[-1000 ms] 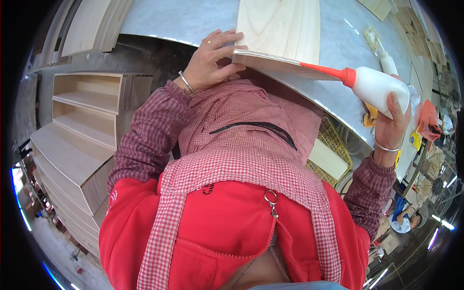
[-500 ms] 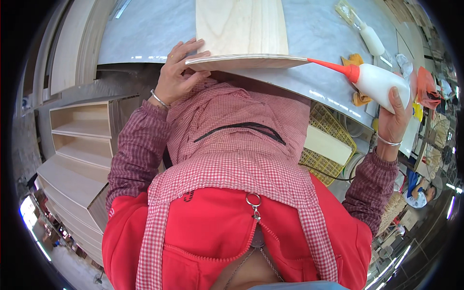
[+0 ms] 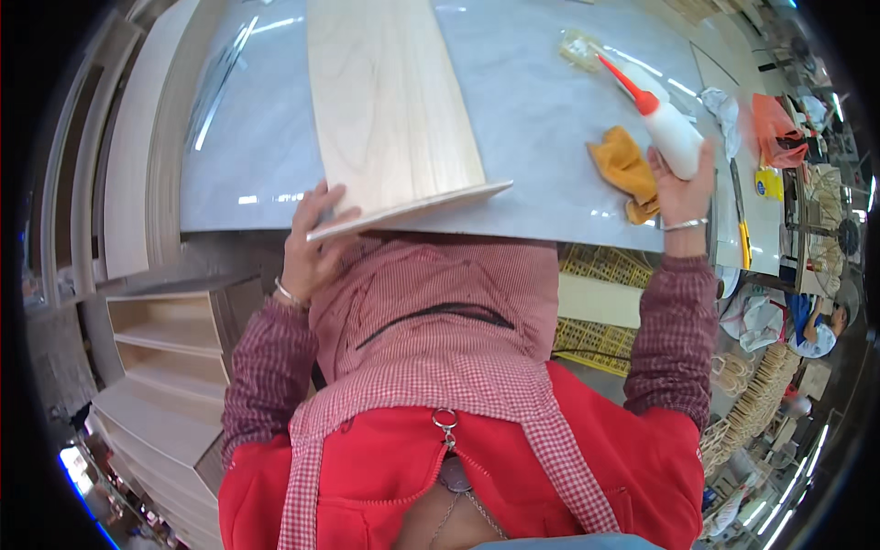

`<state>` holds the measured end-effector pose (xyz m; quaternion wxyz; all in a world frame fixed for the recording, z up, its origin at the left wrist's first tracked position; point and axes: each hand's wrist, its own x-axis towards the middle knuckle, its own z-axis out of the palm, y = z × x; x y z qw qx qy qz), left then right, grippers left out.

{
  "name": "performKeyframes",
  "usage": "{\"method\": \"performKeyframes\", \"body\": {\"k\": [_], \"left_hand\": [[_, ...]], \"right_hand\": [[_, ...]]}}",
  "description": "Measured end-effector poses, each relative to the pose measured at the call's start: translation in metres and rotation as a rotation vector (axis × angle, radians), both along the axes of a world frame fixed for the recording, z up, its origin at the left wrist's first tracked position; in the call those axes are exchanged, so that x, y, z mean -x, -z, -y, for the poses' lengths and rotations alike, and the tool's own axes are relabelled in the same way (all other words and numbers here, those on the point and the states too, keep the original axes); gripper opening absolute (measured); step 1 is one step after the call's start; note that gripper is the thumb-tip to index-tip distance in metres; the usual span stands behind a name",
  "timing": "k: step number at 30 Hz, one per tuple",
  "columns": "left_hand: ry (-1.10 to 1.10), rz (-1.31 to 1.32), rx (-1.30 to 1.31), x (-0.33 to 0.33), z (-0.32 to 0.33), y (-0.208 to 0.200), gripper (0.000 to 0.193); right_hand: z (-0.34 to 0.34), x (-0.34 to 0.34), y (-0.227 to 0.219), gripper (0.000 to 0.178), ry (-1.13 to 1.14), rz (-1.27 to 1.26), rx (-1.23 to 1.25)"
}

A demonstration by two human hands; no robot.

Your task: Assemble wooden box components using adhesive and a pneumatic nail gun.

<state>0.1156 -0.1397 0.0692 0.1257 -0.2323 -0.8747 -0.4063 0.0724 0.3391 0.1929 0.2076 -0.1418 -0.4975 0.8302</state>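
My left hand [image 3: 316, 240] grips the left end of a narrow wooden strip [image 3: 412, 210], seen nearly edge-on, fingers on its far side. This strip stands across the near end of a long pale wooden board [image 3: 390, 110] lying on the table. My right hand [image 3: 686, 191] is wrapped around a white squeeze bottle [image 3: 674, 142] with a red pointed nozzle. The bottle is tilted, its nozzle pointing away to the far left, apart from the wood. An orange-yellow cloth [image 3: 623, 163] lies on the table just left of my right hand.
The grey table [image 3: 541, 119] carries a small clear tray [image 3: 579, 49] and a yellow-handled knife [image 3: 743, 240]. Orange plastic [image 3: 777, 128] lies at the right. Yellow crates [image 3: 591, 341] stand below the table edge. Boards [image 3: 151, 147] and a wooden shelf unit [image 3: 170, 335] stand at the left.
The nozzle has left the strip's right end; my right hand has drawn the bottle away and turned its tip up and away from me. The strip now slants, its right end farther from me.
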Motion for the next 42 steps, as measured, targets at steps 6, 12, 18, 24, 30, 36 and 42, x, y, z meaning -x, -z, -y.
{"method": "performKeyframes", "body": {"k": [6, 12, 18, 24, 30, 36, 42], "left_hand": [[0.09, -0.028, -0.119, -0.03, 0.022, -0.004, 0.034], [0.117, -0.059, -0.099, -0.038, 0.046, -0.006, 0.033], [0.111, -0.093, -0.106, -0.008, 0.033, -0.002, 0.039], [0.076, -0.09, -0.095, -0.009, 0.029, -0.007, 0.04], [-0.122, -0.067, -0.108, -0.02, 0.079, -0.035, 0.045], [-0.871, -0.547, 0.296, -0.023, 0.204, -0.049, 0.045], [-1.271, -0.056, 0.133, -0.033, 0.276, -0.025, 0.066]], "right_hand": [[-0.026, 0.014, 0.021, 0.055, 0.187, -0.044, -0.003], [-0.042, 0.025, 0.043, 0.053, 0.199, -0.118, 0.001], [-0.071, 0.046, 0.068, 0.047, 0.43, 0.151, -0.208], [-0.081, 0.063, 0.084, 0.042, 0.54, 0.385, -0.857], [-0.122, 0.023, 0.077, 0.042, 0.51, 0.324, -1.112], [-0.063, 0.02, 0.053, 0.056, 0.298, 0.17, -1.998], [-0.04, 0.023, 0.052, 0.056, 0.29, 0.395, -2.011]]}}
